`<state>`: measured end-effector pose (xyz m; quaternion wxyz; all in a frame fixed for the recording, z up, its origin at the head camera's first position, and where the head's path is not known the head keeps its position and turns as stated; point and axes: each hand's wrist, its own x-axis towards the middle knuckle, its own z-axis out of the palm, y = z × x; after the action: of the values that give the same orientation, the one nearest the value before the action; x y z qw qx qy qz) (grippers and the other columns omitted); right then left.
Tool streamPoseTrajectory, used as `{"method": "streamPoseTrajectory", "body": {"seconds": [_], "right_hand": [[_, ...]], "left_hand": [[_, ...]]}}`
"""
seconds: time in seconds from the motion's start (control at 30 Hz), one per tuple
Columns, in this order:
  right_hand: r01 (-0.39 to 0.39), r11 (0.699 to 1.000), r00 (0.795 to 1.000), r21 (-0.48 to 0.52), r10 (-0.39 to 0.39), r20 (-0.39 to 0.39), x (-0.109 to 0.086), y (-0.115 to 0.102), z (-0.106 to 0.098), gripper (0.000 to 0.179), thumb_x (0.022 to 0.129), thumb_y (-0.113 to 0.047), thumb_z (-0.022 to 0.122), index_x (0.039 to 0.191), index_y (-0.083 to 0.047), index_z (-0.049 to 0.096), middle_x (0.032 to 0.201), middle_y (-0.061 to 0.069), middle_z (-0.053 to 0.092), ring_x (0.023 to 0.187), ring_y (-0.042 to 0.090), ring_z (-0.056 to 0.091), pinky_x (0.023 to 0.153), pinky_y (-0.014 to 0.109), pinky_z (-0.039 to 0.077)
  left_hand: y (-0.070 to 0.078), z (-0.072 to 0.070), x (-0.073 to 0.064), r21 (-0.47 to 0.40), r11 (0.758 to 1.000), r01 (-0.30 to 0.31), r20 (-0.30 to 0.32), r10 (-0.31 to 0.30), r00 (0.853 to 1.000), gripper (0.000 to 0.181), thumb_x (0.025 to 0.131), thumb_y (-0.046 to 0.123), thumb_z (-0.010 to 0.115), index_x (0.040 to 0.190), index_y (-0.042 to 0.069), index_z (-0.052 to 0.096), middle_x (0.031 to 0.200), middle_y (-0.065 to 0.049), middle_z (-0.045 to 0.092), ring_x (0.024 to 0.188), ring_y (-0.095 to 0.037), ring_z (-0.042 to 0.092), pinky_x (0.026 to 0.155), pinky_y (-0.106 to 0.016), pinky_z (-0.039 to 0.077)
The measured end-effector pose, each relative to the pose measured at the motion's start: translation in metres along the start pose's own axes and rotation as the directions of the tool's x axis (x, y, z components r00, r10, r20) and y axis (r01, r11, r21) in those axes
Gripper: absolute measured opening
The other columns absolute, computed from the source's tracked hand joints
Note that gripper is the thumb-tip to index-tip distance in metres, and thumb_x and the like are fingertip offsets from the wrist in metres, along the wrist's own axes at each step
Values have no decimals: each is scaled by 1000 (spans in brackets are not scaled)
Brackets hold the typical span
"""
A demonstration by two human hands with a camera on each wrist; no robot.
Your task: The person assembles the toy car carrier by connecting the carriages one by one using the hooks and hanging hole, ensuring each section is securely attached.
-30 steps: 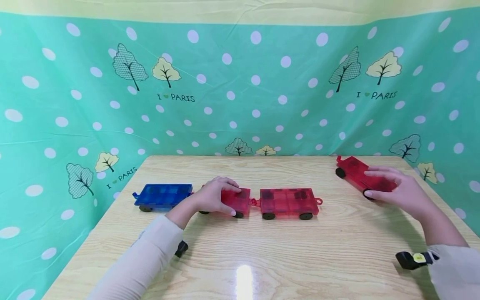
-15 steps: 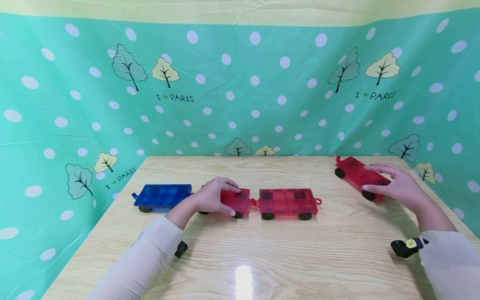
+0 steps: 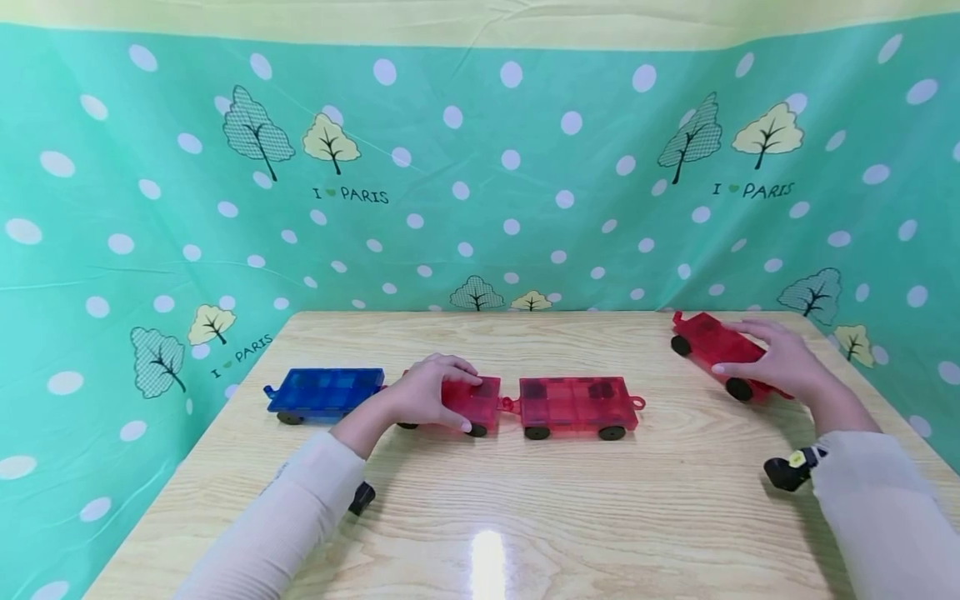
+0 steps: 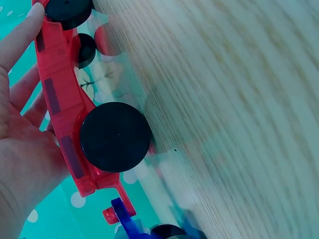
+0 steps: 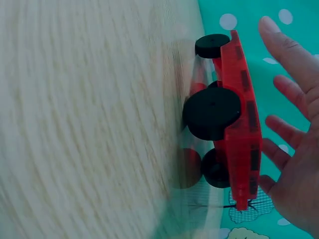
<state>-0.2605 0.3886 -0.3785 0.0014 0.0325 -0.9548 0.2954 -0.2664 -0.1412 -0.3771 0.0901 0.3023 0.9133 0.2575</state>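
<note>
On the table, my left hand (image 3: 422,395) grips the middle red toy train car (image 3: 486,398), thumb on its near side and fingers across the top. Its hook meets the ring of a blue train car (image 3: 326,390) at the left. To the right, another red train car (image 3: 579,402) is linked to the middle one. A separate red train car (image 3: 718,348) stands angled at the back right. Around its near end hovers my right hand (image 3: 786,365). In the right wrist view that hand's fingers (image 5: 286,132) are spread beside the car's top, the thumb standing off it.
The wooden table (image 3: 570,517) runs back to a green dotted cloth (image 3: 480,167) behind the cars. A black wrist camera (image 3: 787,472) hangs from the right sleeve, and another (image 3: 362,498) shows beside the left sleeve.
My right hand has shifted left and forward along the separate red train car, which stays about where it was. The left hand and the linked cars have not moved.
</note>
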Motion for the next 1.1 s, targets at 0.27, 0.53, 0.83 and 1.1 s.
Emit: {"method": "streamPoseTrajectory", "body": {"seconds": [0.27, 0.53, 0.83, 1.1], "right_hand": [[7, 1000, 1000, -16, -7, -1, 5, 8, 6, 102, 79, -51, 77, 151, 1, 28, 138, 38, 33, 119, 55, 34, 85, 63, 47], [-33, 998, 999, 58, 33, 11, 4, 14, 9, 101, 81, -51, 76, 151, 3, 27, 136, 36, 37, 115, 53, 40, 84, 58, 50], [-65, 997, 997, 39, 66, -34, 0, 19, 8, 95, 82, -50, 75, 148, 3, 33, 142, 39, 32, 123, 57, 32, 93, 66, 39], [-41, 999, 998, 35, 43, -43, -10, 22, 4, 88, 82, -49, 76, 147, 0, 40, 146, 38, 26, 128, 60, 23, 94, 71, 32]], "left_hand": [[0, 0, 0, 3, 1000, -3, 0, 3, 1000, 62, 70, 32, 89, 127, 19, 67, 133, 4, 54, 127, -22, 41, 96, -43, 46], [-1, 1, 0, 4, 1000, -3, 0, 3, 1000, 62, 70, 31, 89, 126, 19, 67, 132, 5, 54, 126, -21, 42, 94, -40, 48], [-1, 1, 1, 5, 1000, 0, 0, 0, 1000, 62, 70, 32, 89, 127, 19, 68, 132, 6, 54, 125, -20, 42, 93, -39, 48], [-2, 1, 1, 6, 1000, 2, 1, -2, 1000, 63, 69, 33, 89, 127, 19, 67, 132, 6, 54, 126, -20, 41, 93, -39, 48]]}}
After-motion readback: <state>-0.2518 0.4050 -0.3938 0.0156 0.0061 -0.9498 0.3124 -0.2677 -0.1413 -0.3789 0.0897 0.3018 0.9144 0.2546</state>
